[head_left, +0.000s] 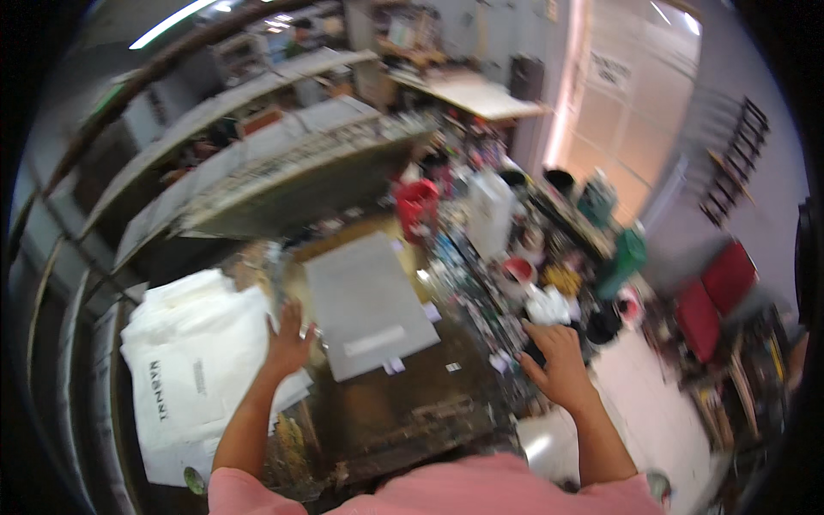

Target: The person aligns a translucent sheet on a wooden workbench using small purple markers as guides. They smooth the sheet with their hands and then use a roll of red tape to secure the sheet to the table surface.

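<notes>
My left hand [290, 342] has its fingers spread, between a pile of white printed sheets or bags [184, 343] and a flat grey rectangular sheet [369, 292]. Whether it touches the pile's edge I cannot tell. The grey sheet lies on the dark, stained worktable [386, 421], a pale strip near its lower edge and small whitish tabs [394, 366] around it. Over the cluttered right side of the table is my right hand [556, 359], thumb and fingers apart, with nothing visible in it. The picture is somewhat blurred.
A red container [417, 209], a white jug [491, 210], a green bottle [624, 257] and several pots crowd the right side. Behind the table stands a long slanted board [300, 176]. A red chair [717, 296] is at the right, near a doorway [622, 103].
</notes>
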`<state>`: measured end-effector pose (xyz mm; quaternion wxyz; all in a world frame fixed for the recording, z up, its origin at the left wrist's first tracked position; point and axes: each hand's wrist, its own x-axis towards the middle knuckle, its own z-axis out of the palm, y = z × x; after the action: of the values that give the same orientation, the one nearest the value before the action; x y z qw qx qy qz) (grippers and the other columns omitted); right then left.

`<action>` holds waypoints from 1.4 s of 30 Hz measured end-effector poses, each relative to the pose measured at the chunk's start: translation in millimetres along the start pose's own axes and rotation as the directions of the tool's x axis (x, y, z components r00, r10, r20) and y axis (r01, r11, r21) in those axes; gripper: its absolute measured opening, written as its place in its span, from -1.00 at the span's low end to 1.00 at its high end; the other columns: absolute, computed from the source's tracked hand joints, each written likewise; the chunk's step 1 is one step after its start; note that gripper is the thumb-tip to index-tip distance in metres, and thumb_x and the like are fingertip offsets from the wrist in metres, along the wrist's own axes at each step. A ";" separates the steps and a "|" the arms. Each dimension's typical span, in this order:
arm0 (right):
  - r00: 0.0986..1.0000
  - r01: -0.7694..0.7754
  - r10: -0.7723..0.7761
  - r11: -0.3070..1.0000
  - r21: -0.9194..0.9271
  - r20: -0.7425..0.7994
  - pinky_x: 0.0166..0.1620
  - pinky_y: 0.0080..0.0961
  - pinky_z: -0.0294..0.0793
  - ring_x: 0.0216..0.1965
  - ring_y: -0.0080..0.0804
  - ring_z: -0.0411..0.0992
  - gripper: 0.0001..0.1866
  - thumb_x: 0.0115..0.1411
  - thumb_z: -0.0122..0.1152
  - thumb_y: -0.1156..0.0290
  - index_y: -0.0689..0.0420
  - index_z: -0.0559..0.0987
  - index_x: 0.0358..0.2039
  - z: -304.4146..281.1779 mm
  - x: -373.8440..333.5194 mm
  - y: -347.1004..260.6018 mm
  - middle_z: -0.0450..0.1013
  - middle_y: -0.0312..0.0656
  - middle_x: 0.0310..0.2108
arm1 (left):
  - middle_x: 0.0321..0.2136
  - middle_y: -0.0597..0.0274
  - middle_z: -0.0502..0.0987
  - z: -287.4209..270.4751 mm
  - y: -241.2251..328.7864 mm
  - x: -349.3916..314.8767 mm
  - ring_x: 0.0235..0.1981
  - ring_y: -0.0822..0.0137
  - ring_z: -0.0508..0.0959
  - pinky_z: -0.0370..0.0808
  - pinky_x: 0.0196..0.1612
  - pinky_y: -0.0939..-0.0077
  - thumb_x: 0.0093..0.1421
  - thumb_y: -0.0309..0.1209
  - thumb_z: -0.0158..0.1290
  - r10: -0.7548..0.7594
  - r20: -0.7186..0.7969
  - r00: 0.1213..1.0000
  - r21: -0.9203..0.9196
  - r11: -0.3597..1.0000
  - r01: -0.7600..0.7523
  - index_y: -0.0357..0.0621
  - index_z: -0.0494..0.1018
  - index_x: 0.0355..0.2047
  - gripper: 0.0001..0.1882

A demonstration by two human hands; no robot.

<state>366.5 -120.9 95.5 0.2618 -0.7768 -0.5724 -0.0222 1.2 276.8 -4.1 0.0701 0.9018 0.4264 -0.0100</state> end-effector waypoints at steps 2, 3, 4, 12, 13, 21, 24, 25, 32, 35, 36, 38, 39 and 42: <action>0.993 0.008 -0.035 0.973 -0.230 -0.111 0.25 -0.08 0.20 0.14 -0.04 0.35 -0.26 0.11 0.43 0.22 0.26 0.44 0.26 23.9 32.2 23.0 0.47 -0.01 0.09 | 0.54 -0.23 -0.18 -23.9 5.2 -27.3 0.57 -0.12 -0.19 -0.41 0.49 -0.33 0.53 0.12 -0.45 0.044 0.078 0.996 -0.072 0.997 -0.038 -0.24 -0.22 0.55 -0.17; 0.995 -0.007 -0.023 0.958 -0.286 -0.100 0.27 -0.04 0.18 0.18 -0.03 0.32 -0.19 0.09 0.42 0.19 0.26 0.38 0.31 33.0 48.8 37.4 0.43 -0.01 0.15 | 0.54 -0.22 -0.17 -34.1 13.4 -39.2 0.58 -0.09 -0.19 -0.41 0.51 -0.25 0.52 0.16 -0.51 0.011 0.094 0.996 -0.168 0.986 0.005 -0.23 -0.21 0.55 -0.16; 0.993 -0.007 -0.042 0.907 -0.420 -0.106 0.28 0.05 0.15 0.19 -0.02 0.32 -0.17 0.06 0.41 0.22 0.25 0.37 0.32 46.9 67.2 55.0 0.44 -0.01 0.14 | 0.55 -0.20 -0.16 -49.5 20.9 -53.6 0.58 -0.07 -0.19 -0.40 0.53 -0.12 0.52 0.18 -0.53 0.001 0.096 0.995 -0.241 0.970 0.022 -0.20 -0.20 0.55 -0.15; 0.983 0.157 -0.183 0.853 -0.498 -0.004 0.16 0.12 0.19 0.00 -0.03 0.42 -0.56 0.00 0.25 0.49 0.19 0.61 -0.03 109.2 112.1 139.7 0.53 -0.08 -0.20 | 0.43 -0.11 0.24 -81.7 64.6 -150.2 0.49 -0.09 0.13 -0.17 0.54 -0.01 0.55 0.11 -0.56 -0.025 -0.087 0.996 -0.520 0.854 -0.024 -0.19 0.25 0.42 -0.24; 0.984 0.156 -0.178 0.856 -0.494 0.003 0.14 0.09 0.20 -0.01 -0.05 0.43 -0.61 0.01 0.25 0.49 0.17 0.62 -0.07 112.0 115.6 145.5 0.53 -0.09 -0.21 | 0.41 -0.11 0.27 -82.3 69.0 -153.0 0.48 -0.08 0.16 -0.14 0.54 -0.01 0.55 0.11 -0.54 -0.009 -0.089 0.996 -0.559 0.828 -0.042 -0.19 0.28 0.41 -0.24; 0.996 0.084 -0.080 0.879 -0.469 0.027 0.25 0.14 0.17 0.04 -0.16 0.45 -0.67 0.08 0.27 0.51 0.10 0.60 -0.09 62.2 105.9 100.8 0.54 -0.17 -0.13 | -0.09 0.04 0.65 -106.2 149.2 -129.1 -0.03 0.07 0.63 0.18 0.46 -0.07 0.35 -0.03 0.16 0.230 -0.244 0.942 -0.366 0.878 -0.309 -0.18 0.57 0.11 -0.49; 0.962 0.247 -0.271 0.915 -0.319 -0.031 0.16 0.00 0.20 -0.07 -0.13 0.46 -0.69 0.06 0.34 0.50 0.08 0.55 -0.15 23.7 72.5 12.1 0.49 -0.18 -0.25 | -0.18 0.13 0.64 -89.9 176.7 -134.0 -0.16 0.18 0.65 0.26 0.43 -0.05 0.16 -0.07 0.36 0.297 -0.529 0.795 -0.318 0.799 -0.510 -0.17 0.62 0.02 -0.46; 0.954 0.295 -0.300 0.927 -0.231 0.014 0.17 0.01 0.19 -0.08 -0.15 0.45 -0.71 0.07 0.34 0.50 0.08 0.54 -0.17 22.2 60.9 -10.5 0.48 -0.20 -0.25 | -0.16 0.12 0.63 -85.9 186.4 -134.5 -0.13 0.15 0.64 0.27 0.42 -0.04 0.14 -0.07 0.37 0.301 -0.558 0.773 -0.311 0.788 -0.532 -0.19 0.60 0.04 -0.44; 0.869 0.466 -0.481 0.875 0.133 0.119 0.17 0.08 0.12 -0.06 -0.26 0.45 -0.68 0.08 0.38 0.47 0.06 0.55 -0.13 51.1 20.6 -104.2 0.46 -0.25 -0.20 | 0.16 -0.04 0.48 -80.8 196.6 -125.2 0.20 -0.03 0.48 0.40 0.33 0.01 0.00 -0.08 0.46 0.333 -0.515 0.790 -0.390 0.729 -0.562 -0.22 0.46 0.21 -0.17; 0.857 0.468 -0.499 0.858 0.213 0.129 0.15 0.09 0.10 -0.06 -0.28 0.44 -0.69 0.11 0.38 0.45 0.05 0.55 -0.12 60.0 18.9 -117.7 0.47 -0.26 -0.18 | 0.14 -0.05 0.51 -73.9 185.1 -143.1 0.16 -0.04 0.53 0.48 0.22 0.14 0.01 -0.16 0.47 0.276 -0.478 0.834 -0.463 0.728 -0.506 -0.23 0.47 0.21 -0.21; 0.851 0.478 -0.509 0.852 0.213 0.126 0.14 0.10 0.10 -0.06 -0.28 0.44 -0.70 0.12 0.37 0.44 0.05 0.55 -0.12 61.9 18.8 -121.3 0.47 -0.26 -0.18 | 0.12 -0.05 0.52 -72.1 182.9 -147.6 0.14 -0.04 0.54 0.50 0.20 0.15 0.03 -0.18 0.46 0.250 -0.510 0.823 -0.463 0.726 -0.508 -0.25 0.48 0.19 -0.24; 0.839 0.501 -0.531 0.839 0.210 0.117 0.14 0.11 0.09 -0.06 -0.28 0.44 -0.70 0.12 0.37 0.44 0.05 0.55 -0.12 65.9 18.9 -128.6 0.48 -0.27 -0.18 | 0.07 -0.04 0.55 -66.7 179.2 -156.8 0.09 -0.04 0.56 0.53 0.16 0.18 0.05 -0.21 0.44 0.200 -0.576 0.793 -0.460 0.723 -0.516 -0.29 0.49 0.16 -0.29; 0.835 0.509 -0.537 0.837 0.202 0.120 0.14 0.11 0.08 -0.06 -0.28 0.44 -0.71 0.13 0.37 0.43 0.05 0.55 -0.13 66.8 18.6 -132.1 0.48 -0.27 -0.17 | 0.04 -0.02 0.58 -64.7 179.6 -163.0 0.06 -0.03 0.59 0.56 0.11 0.20 0.03 -0.26 0.46 0.151 -0.609 0.779 -0.448 0.745 -0.495 -0.27 0.53 0.13 -0.33; 0.849 0.498 -0.524 0.839 0.221 0.076 0.14 0.12 0.08 -0.06 -0.28 0.44 -0.70 0.12 0.36 0.43 0.05 0.55 -0.12 65.2 22.1 -143.2 0.48 -0.28 -0.18 | 0.03 0.00 0.59 -62.2 178.0 -168.0 0.04 -0.01 0.61 0.57 0.10 0.21 0.03 -0.29 0.46 0.095 -0.654 0.750 -0.460 0.737 -0.495 -0.24 0.56 0.09 -0.38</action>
<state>227.8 -43.6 101.4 0.2814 -0.5663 -0.7745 0.0163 28.9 44.7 91.5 0.2205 0.8444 0.2483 0.4204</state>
